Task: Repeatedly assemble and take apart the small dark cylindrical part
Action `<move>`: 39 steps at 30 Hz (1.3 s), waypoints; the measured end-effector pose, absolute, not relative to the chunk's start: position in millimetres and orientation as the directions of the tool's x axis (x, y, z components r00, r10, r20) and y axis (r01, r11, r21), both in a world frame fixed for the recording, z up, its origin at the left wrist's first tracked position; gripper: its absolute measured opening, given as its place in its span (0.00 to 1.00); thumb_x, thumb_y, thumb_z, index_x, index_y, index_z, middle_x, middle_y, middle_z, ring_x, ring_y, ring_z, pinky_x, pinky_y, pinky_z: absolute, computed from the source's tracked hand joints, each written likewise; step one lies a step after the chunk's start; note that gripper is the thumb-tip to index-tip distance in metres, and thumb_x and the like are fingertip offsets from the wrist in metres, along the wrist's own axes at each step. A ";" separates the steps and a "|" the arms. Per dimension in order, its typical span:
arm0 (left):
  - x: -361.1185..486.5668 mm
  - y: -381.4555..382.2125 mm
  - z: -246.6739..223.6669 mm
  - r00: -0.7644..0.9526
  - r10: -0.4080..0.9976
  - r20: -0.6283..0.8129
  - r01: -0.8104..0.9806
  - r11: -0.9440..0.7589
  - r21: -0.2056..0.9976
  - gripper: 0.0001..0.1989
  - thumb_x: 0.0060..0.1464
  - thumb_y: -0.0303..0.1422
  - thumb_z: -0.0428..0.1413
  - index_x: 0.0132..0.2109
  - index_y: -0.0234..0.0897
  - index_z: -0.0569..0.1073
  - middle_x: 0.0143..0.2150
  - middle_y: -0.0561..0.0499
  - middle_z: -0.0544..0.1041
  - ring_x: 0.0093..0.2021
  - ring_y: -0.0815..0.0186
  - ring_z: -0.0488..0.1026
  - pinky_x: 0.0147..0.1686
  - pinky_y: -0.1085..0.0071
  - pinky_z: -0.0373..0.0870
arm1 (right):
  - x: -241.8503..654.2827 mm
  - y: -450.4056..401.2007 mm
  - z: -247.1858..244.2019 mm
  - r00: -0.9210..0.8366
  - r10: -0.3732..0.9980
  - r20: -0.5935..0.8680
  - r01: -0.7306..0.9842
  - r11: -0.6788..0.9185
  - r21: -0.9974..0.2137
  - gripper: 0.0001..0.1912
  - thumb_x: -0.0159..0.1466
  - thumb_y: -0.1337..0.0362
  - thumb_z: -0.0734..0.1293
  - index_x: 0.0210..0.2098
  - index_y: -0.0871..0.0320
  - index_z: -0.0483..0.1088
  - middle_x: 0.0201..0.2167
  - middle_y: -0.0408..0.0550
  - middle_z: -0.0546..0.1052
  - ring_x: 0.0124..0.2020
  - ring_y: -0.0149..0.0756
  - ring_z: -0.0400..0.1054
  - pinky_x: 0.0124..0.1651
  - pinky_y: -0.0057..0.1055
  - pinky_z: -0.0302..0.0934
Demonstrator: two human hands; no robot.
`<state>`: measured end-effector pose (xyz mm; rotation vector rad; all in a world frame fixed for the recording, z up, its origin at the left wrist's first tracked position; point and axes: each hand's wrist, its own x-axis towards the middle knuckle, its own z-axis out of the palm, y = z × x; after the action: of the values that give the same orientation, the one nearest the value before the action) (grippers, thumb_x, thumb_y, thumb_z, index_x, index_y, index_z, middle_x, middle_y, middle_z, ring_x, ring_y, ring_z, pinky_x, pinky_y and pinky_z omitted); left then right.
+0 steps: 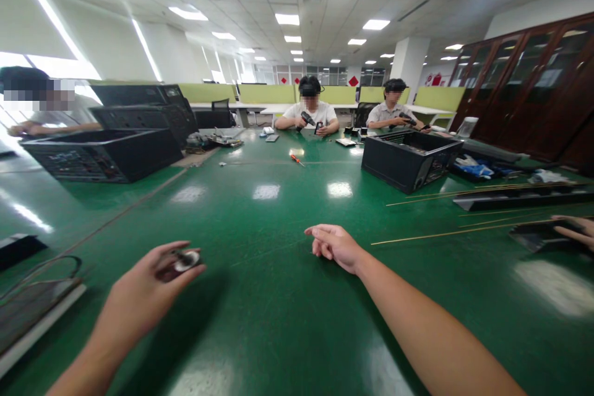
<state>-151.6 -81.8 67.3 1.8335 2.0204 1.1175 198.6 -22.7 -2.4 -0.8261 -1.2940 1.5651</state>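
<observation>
My left hand [147,281] is curled round a small roundish part [187,260] with a pale, silvery disc-like face and a darker body; its exact kind I cannot make out. It is held above the green tabletop [260,297], and the fingers hide much of it. Further to the right, my right hand [336,246] hovers over the table with the index finger stretched out and the other fingers loosely bent. Nothing shows in it.
An orange screwdriver [296,160] lies ahead. Black computer cases stand at left [109,154] and right [411,159]. Thin brass-coloured rods [417,236] and a dark metal channel [510,197] lie right. A flat panel [37,315] sits near left. Several people work around the table.
</observation>
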 end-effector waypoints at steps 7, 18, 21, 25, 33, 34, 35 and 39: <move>-18.9 -11.4 36.6 0.266 0.881 0.391 0.581 -0.470 0.664 0.18 0.48 0.41 0.63 0.45 0.39 0.76 0.42 0.47 0.80 0.41 0.58 0.77 0.44 0.61 0.74 | 199.0 -21.0 -12.9 -0.178 0.953 0.245 0.022 0.253 -0.967 0.28 0.52 0.68 0.71 0.52 0.55 0.64 0.39 0.42 0.73 0.18 0.20 0.55 0.22 0.23 0.51; -12.9 -1.5 5.0 0.398 0.760 0.514 0.529 -0.648 0.549 0.16 0.49 0.28 0.63 0.47 0.41 0.74 0.43 0.50 0.78 0.42 0.63 0.75 0.46 0.67 0.71 | 188.9 -28.6 -13.5 -0.199 0.922 0.333 0.321 0.382 -0.867 0.25 0.53 0.71 0.69 0.50 0.54 0.66 0.42 0.44 0.73 0.21 0.23 0.56 0.25 0.24 0.52; -11.8 -0.6 3.9 0.384 0.756 0.530 0.533 -0.650 0.541 0.13 0.49 0.28 0.62 0.44 0.39 0.74 0.41 0.50 0.78 0.41 0.63 0.75 0.45 0.67 0.72 | 188.2 -29.3 -13.0 -0.178 0.930 0.322 0.333 0.365 -0.870 0.23 0.54 0.70 0.69 0.49 0.55 0.67 0.40 0.44 0.74 0.21 0.24 0.56 0.25 0.24 0.52; -12.9 0.3 1.7 0.386 0.742 0.548 0.500 -0.668 0.552 0.11 0.50 0.28 0.61 0.42 0.39 0.74 0.40 0.50 0.78 0.41 0.63 0.75 0.44 0.67 0.71 | 187.0 -30.7 -12.1 -0.167 0.926 0.339 0.358 0.377 -0.854 0.19 0.56 0.67 0.69 0.48 0.55 0.69 0.39 0.44 0.74 0.23 0.26 0.57 0.26 0.25 0.52; -11.5 -4.2 3.5 0.410 0.703 0.582 0.429 -0.711 0.557 0.10 0.51 0.26 0.61 0.41 0.39 0.74 0.41 0.50 0.77 0.42 0.64 0.75 0.45 0.68 0.71 | 185.3 -31.9 -8.9 -0.146 0.921 0.362 0.391 0.390 -0.834 0.08 0.59 0.63 0.70 0.39 0.56 0.75 0.31 0.44 0.74 0.24 0.29 0.59 0.28 0.28 0.54; -11.1 -5.0 4.0 0.410 0.694 0.592 0.422 -0.720 0.552 0.10 0.51 0.25 0.60 0.41 0.39 0.74 0.41 0.50 0.77 0.43 0.64 0.75 0.46 0.68 0.71 | 184.9 -32.4 -8.3 -0.145 0.920 0.364 0.386 0.392 -0.835 0.08 0.60 0.63 0.70 0.38 0.56 0.75 0.30 0.44 0.74 0.24 0.29 0.59 0.28 0.28 0.54; -10.7 -5.8 4.5 0.408 0.684 0.605 0.414 -0.729 0.545 0.10 0.50 0.25 0.60 0.41 0.39 0.74 0.41 0.50 0.77 0.43 0.64 0.75 0.46 0.68 0.71 | 184.5 -33.1 -7.6 -0.144 0.918 0.370 0.381 0.397 -0.835 0.07 0.60 0.62 0.70 0.38 0.56 0.76 0.30 0.44 0.74 0.23 0.29 0.59 0.28 0.28 0.54; -9.0 -9.1 6.9 0.398 0.635 0.662 0.386 -0.770 0.507 0.09 0.50 0.25 0.61 0.41 0.38 0.75 0.40 0.49 0.77 0.42 0.64 0.75 0.45 0.68 0.72 | 183.1 -37.0 -3.8 -0.139 0.892 0.430 0.392 0.448 -0.803 0.07 0.62 0.61 0.69 0.38 0.56 0.76 0.30 0.45 0.74 0.24 0.30 0.60 0.30 0.29 0.56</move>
<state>-9.0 -9.1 6.9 2.3860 0.8960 1.3102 183.1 -37.0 -3.8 -1.1106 -1.7290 0.6457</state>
